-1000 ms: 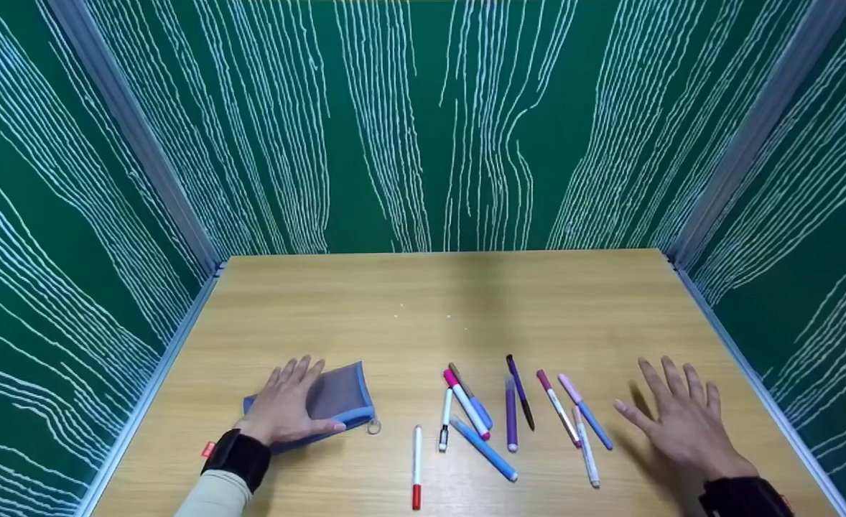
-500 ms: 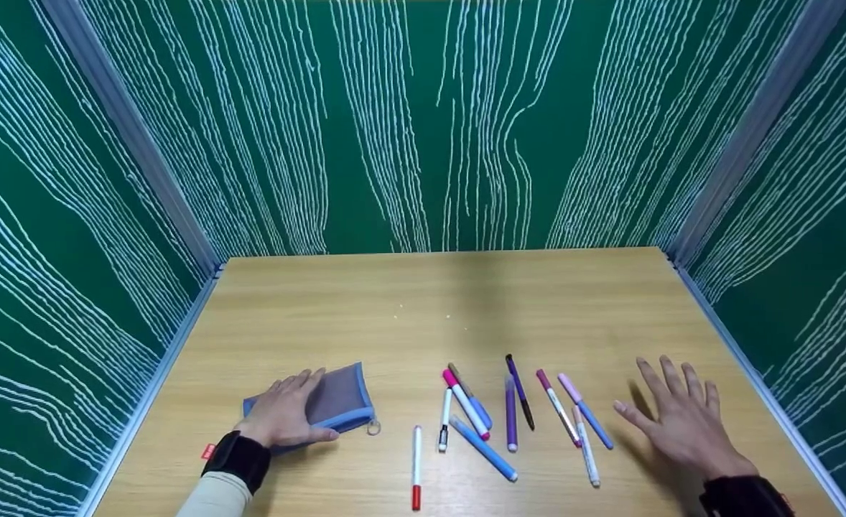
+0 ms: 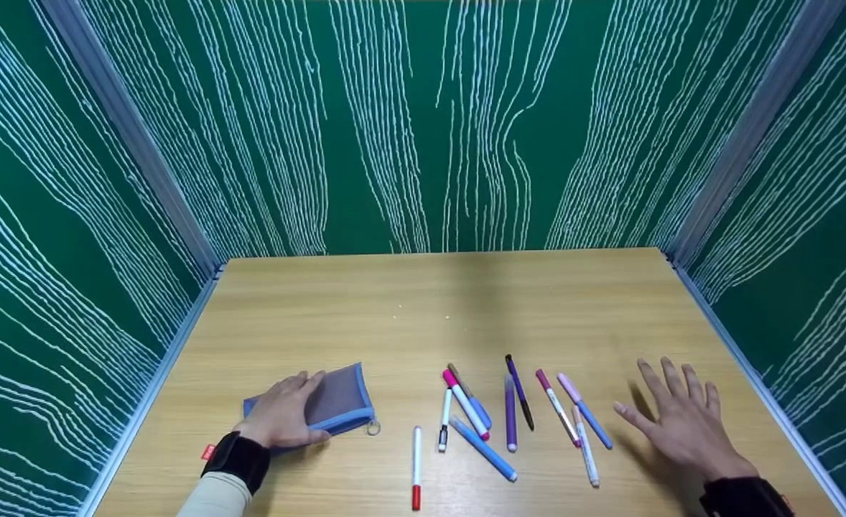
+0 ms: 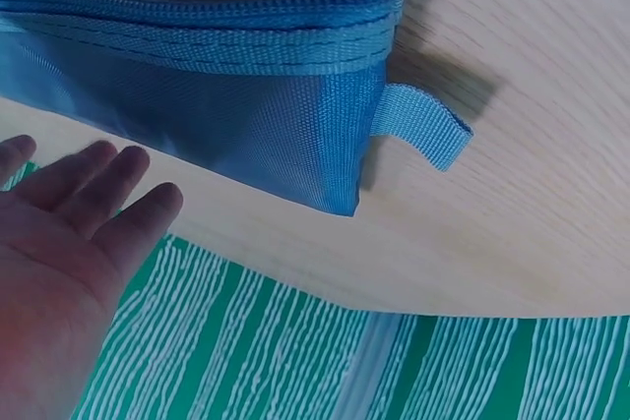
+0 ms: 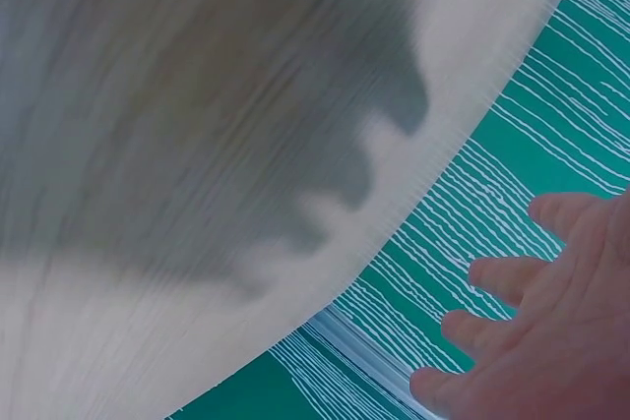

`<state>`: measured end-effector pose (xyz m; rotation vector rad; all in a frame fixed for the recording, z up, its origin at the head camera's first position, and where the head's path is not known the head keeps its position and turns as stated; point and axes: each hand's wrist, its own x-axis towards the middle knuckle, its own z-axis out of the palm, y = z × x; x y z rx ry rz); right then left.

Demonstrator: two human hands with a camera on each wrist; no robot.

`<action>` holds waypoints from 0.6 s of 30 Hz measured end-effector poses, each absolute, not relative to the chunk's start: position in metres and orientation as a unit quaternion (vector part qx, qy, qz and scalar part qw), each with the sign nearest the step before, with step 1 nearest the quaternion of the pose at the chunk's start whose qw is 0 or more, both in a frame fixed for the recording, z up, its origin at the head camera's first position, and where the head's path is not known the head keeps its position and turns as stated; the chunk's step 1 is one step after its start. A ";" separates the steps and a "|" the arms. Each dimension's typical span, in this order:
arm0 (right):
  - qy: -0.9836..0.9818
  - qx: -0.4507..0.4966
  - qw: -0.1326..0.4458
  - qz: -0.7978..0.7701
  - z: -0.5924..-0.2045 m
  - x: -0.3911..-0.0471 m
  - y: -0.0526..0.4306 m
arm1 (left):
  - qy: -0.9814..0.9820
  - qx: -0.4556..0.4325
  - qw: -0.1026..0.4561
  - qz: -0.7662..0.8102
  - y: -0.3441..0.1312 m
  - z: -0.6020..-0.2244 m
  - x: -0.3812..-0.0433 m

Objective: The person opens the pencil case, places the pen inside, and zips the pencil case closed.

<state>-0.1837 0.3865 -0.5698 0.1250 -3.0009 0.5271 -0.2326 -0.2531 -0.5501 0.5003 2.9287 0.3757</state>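
Observation:
My left hand (image 3: 283, 413) is over a blue mesh zip pouch (image 3: 340, 395) on the left of the table. In the left wrist view, the fingers of that hand (image 4: 79, 223) are loosely bent beside the zipped pouch (image 4: 285, 125), with a visible gap. Whether the thumb touches the pouch cannot be made out. Fingers spread, my right hand (image 3: 681, 424) hovers palm down at the right and holds nothing; its shadow falls on the wood. Nearest to it lie a lilac-and-blue marker (image 3: 585, 411) and a white marker (image 3: 586, 446).
Several loose markers lie mid-table, among them a pink-capped one (image 3: 466, 403), a blue one (image 3: 483, 449), a purple one (image 3: 511, 414) and a dark slim pen (image 3: 520, 393). A red-capped marker (image 3: 416, 467) lies nearer the front. Green walls enclose the wooden table (image 3: 322, 301).
My left thumb has drawn in toward the pouch and the left fingers have bent a little more. The right hand, pouch and markers stay put.

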 end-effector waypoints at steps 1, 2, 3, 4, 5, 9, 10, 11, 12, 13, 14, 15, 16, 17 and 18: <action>-0.983 0.041 0.045 0.172 -0.570 -0.184 0.386 | 0.976 0.165 0.073 0.122 -0.253 -0.550 -0.232; -0.983 0.041 0.045 0.173 -0.570 -0.184 0.386 | 0.976 0.164 0.072 0.121 -0.253 -0.551 -0.232; -0.983 0.041 0.046 0.172 -0.570 -0.184 0.386 | 0.976 0.163 0.072 0.122 -0.253 -0.551 -0.232; -0.983 0.041 0.045 0.172 -0.570 -0.184 0.385 | 0.976 0.163 0.072 0.122 -0.252 -0.551 -0.232; -0.983 0.041 0.045 0.172 -0.569 -0.184 0.385 | 0.976 0.162 0.074 0.123 -0.252 -0.550 -0.231; -0.984 0.038 0.044 0.171 -0.570 -0.184 0.385 | 0.978 0.155 0.078 0.119 -0.250 -0.549 -0.229; -0.984 0.037 0.043 0.171 -0.570 -0.184 0.384 | 0.978 0.152 0.079 0.117 -0.250 -0.549 -0.229; -0.984 0.037 0.043 0.171 -0.570 -0.184 0.385 | 0.979 0.148 0.078 0.116 -0.250 -0.549 -0.228; -0.984 0.035 0.043 0.171 -0.570 -0.184 0.384 | 0.980 0.145 0.078 0.116 -0.250 -0.549 -0.228; -0.984 0.035 0.042 0.171 -0.570 -0.184 0.384 | 0.980 0.142 0.077 0.115 -0.249 -0.549 -0.228; -0.984 0.034 0.043 0.171 -0.571 -0.184 0.384 | 0.981 0.140 0.074 0.114 -0.249 -0.549 -0.228; -0.984 0.034 0.043 0.171 -0.571 -0.184 0.384 | 0.981 0.138 0.073 0.113 -0.249 -0.549 -0.228; -0.984 0.034 0.043 0.171 -0.571 -0.184 0.384 | 0.982 0.137 0.071 0.113 -0.249 -0.549 -0.228; -0.984 0.035 0.045 0.171 -0.571 -0.184 0.384 | 0.982 0.136 0.069 0.113 -0.249 -0.550 -0.227; -0.983 0.035 0.047 0.172 -0.571 -0.184 0.384 | 0.982 0.135 0.067 0.113 -0.249 -0.550 -0.227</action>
